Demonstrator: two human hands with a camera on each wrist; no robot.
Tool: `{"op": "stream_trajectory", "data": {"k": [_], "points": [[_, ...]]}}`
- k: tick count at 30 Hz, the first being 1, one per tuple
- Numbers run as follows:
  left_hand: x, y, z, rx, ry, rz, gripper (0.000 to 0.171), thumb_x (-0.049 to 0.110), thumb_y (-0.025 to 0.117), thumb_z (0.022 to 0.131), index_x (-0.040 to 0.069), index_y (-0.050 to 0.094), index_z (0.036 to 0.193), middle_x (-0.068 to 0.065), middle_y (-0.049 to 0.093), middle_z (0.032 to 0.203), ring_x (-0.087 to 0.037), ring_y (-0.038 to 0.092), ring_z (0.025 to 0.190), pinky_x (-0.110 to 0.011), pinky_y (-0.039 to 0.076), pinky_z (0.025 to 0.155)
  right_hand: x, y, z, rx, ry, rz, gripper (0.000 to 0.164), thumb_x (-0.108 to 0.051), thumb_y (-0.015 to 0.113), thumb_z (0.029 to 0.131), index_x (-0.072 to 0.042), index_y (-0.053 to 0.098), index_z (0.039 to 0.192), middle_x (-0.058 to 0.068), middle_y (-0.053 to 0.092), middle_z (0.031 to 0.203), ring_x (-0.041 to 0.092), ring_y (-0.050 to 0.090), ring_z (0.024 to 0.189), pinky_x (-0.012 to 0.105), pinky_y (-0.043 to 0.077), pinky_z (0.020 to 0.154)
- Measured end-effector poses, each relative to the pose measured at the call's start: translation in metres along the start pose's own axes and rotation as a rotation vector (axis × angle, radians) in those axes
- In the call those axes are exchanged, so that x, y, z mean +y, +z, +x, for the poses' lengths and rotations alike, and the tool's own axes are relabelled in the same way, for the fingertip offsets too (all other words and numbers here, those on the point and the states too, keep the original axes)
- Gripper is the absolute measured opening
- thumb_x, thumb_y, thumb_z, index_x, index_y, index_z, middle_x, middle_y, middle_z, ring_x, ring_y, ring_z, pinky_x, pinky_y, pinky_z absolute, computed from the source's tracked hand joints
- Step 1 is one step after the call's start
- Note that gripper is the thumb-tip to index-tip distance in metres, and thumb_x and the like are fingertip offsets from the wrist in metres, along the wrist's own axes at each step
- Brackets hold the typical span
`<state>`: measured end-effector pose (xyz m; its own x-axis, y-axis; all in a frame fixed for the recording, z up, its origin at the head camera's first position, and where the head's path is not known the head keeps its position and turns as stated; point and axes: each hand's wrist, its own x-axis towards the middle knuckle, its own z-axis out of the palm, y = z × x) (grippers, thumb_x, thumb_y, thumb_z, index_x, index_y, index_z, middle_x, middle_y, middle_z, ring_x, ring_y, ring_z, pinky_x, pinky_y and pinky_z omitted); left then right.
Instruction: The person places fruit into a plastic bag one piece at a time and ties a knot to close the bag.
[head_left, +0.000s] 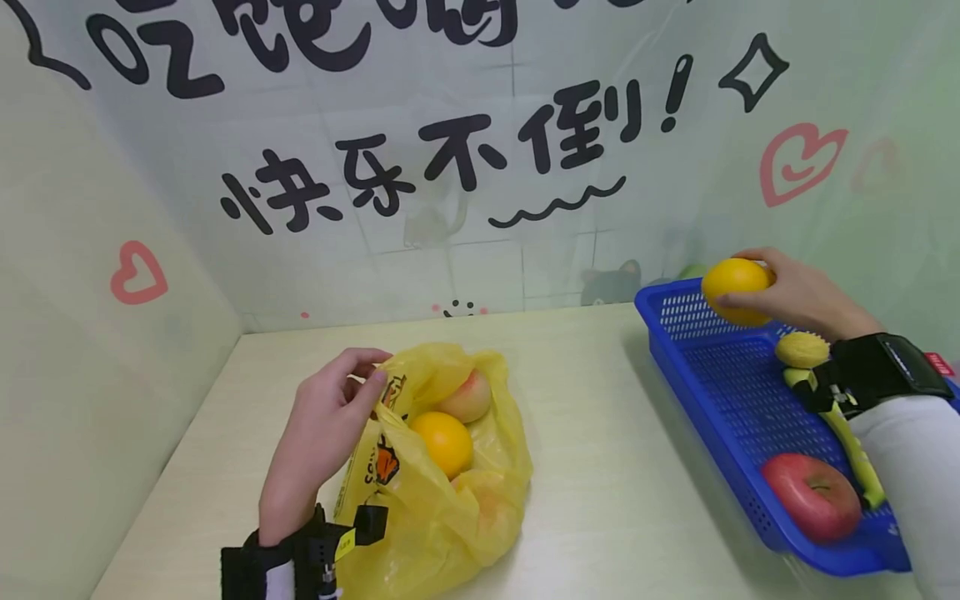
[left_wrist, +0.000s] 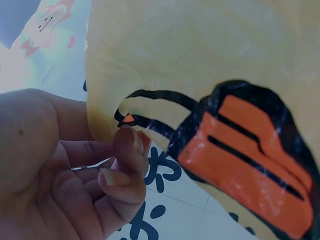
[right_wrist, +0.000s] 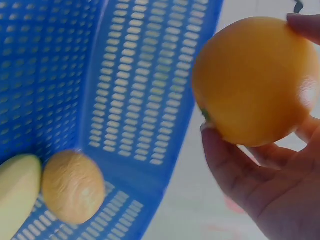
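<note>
In the head view my left hand (head_left: 318,433) pinches the rim of a yellow plastic bag (head_left: 408,533). The left wrist view shows thumb and fingers meeting at the printed edge of the film. Inside the bag's mouth lie an orange (head_left: 442,444) and a pinkish peach (head_left: 468,398); another rounded fruit shows partly through the film below them. My right hand (head_left: 806,292) grips a second orange (head_left: 735,292), held over the far end of a blue plastic basket (head_left: 693,417). In the right wrist view this orange (right_wrist: 255,80) is apart from the basket wall.
The basket holds a red apple (head_left: 812,497), a long yellow-green fruit like a banana (head_left: 855,450), partly behind my wrist, and a small wrinkled yellow fruit (head_left: 802,349). A pale table (head_left: 592,433) lies between bag and basket. A printed curtain (head_left: 450,267) stands behind.
</note>
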<state>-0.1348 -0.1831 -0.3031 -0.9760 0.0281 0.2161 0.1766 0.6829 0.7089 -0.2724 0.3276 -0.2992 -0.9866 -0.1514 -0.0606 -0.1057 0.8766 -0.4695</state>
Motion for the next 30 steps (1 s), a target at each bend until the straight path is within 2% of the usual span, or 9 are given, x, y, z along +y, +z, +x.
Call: {"op": "stream_trajectory", "data": {"k": [6,11,18,22,30], "points": [[0.0,0.0,0.0,-0.001,-0.006,0.008,0.025,0.016,0.054,0.101,0.009,0.061,0.125,-0.011,0.066,0.102,-0.018,0.058,0.072,-0.022,0.05,0.062,-0.03,0.002,-0.001,0.001,-0.032,0.064,0.081,-0.054,0.059,0.092,-0.01,0.027,0.152,0.024,0.048,0.131,0.036,0.049,0.106,0.036,0.042,0.076],[0.001,0.001,0.0,0.003,0.001,0.014,0.025,0.016,0.054,0.101,0.009,0.061,0.125,-0.011,0.066,0.102,-0.018,0.057,0.072,-0.022,0.05,0.062,-0.063,0.01,-0.003,0.002,-0.115,0.112,0.074,-0.046,0.065,0.09,-0.016,0.031,0.149,0.018,0.051,0.131,0.032,0.051,0.106,0.032,0.045,0.08],[0.0,0.001,0.0,-0.001,-0.007,0.013,0.026,0.017,0.054,0.102,0.009,0.061,0.125,-0.01,0.066,0.102,-0.017,0.057,0.072,-0.021,0.05,0.062,-0.108,0.024,-0.01,0.015,-0.23,0.125,0.067,-0.041,0.07,0.086,-0.023,0.042,0.144,0.009,0.058,0.125,0.026,0.054,0.1,0.034,0.047,0.08],[0.0,0.001,0.0,-0.004,-0.004,0.013,0.026,0.017,0.054,0.102,0.009,0.061,0.125,-0.01,0.066,0.102,-0.017,0.057,0.073,-0.021,0.05,0.063,-0.13,0.035,-0.012,0.018,-0.32,0.13,0.065,-0.038,0.072,0.085,-0.022,0.046,0.142,0.007,0.059,0.125,0.024,0.056,0.099,0.035,0.05,0.081],[0.001,0.0,0.0,-0.001,0.012,0.018,0.026,0.017,0.054,0.101,0.009,0.061,0.125,-0.01,0.067,0.102,-0.017,0.058,0.073,-0.022,0.05,0.064,-0.165,0.062,-0.01,-0.051,-0.472,0.125,0.066,-0.037,0.076,0.082,-0.019,0.05,0.139,0.007,0.062,0.13,0.023,0.06,0.098,0.036,0.058,0.081]]}}
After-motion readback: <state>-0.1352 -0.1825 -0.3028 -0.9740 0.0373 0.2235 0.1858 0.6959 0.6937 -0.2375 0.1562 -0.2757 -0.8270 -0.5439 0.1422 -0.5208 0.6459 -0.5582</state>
